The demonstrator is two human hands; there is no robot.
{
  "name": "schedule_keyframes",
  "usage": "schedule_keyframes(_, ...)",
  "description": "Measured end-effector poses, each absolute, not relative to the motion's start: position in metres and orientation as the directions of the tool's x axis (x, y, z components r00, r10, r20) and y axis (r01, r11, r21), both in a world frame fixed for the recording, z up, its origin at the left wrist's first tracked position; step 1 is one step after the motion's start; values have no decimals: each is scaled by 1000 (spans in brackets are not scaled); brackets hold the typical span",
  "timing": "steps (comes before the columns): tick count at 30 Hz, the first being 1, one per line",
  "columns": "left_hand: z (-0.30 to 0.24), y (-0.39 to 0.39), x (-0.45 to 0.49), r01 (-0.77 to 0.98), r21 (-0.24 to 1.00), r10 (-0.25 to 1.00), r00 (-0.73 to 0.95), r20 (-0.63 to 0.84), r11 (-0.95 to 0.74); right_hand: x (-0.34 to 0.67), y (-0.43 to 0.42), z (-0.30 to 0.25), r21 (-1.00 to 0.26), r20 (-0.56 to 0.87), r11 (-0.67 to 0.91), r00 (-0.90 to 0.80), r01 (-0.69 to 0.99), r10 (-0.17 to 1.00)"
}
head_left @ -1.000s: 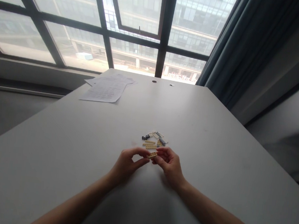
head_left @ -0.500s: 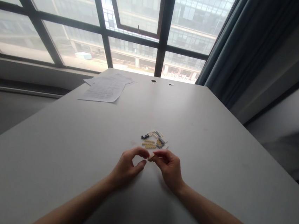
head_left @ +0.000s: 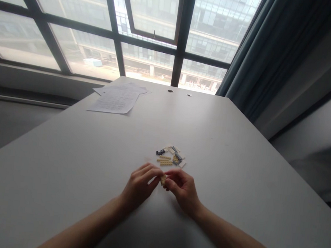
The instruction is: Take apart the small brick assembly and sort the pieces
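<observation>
Between my two hands is a small tan building brick (head_left: 163,179), tilted, with its lower parts partly covered by fingers. My left hand (head_left: 141,183) pinches its left side with thumb and fingers together. From the other side, the thumb and fingers of my right hand (head_left: 183,188) grip it. Just beyond my fingertips lies a loose ring of building pieces: tan strips (head_left: 165,163) with studs, black pieces (head_left: 160,152), grey pieces (head_left: 178,156), and white pieces (head_left: 182,164).
The white table (head_left: 233,154) stretches away towards a window with dark frames. Several printed sheets of paper (head_left: 115,100) overlap at the far left. Two round holes, one of them this dark grommet (head_left: 170,91), sit near the far edge. A blue-grey curtain (head_left: 248,58) hangs at the right.
My left thumb and fingers have closed on the tan brick, where they were apart before. The brick has turned and shifted slightly left and nearer. My right hand has moved slightly left with it.
</observation>
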State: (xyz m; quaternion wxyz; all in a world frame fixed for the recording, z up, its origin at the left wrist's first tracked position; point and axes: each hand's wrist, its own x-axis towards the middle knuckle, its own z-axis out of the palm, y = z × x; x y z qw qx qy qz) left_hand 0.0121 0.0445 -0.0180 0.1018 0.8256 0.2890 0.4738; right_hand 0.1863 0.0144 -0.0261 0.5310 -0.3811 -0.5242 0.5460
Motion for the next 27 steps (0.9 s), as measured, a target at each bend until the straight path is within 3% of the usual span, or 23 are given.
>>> schedule_keyframes(6, -18, 41, 13, 371, 472, 599, 455, 659, -800, 188, 19, -27, -981, 123, 110, -77, -157, 989)
schedule_keyframes(17, -20, 47, 9, 486, 350, 570, 440, 693, -801, 192, 16, -25, -982, 180, 183, -63, 48, 982)
schedule_keyframes(23, -22, 56, -6, 563, 338, 652, 580, 488, -754, 201, 21, -22, -959, 210, 192, 67, 208, 975)
schedule_keyframes(27, -25, 57, -9, 584, 319, 664, 626, 409, -747, 206, 25, -25, -930, 237, 207, 66, 303, 969)
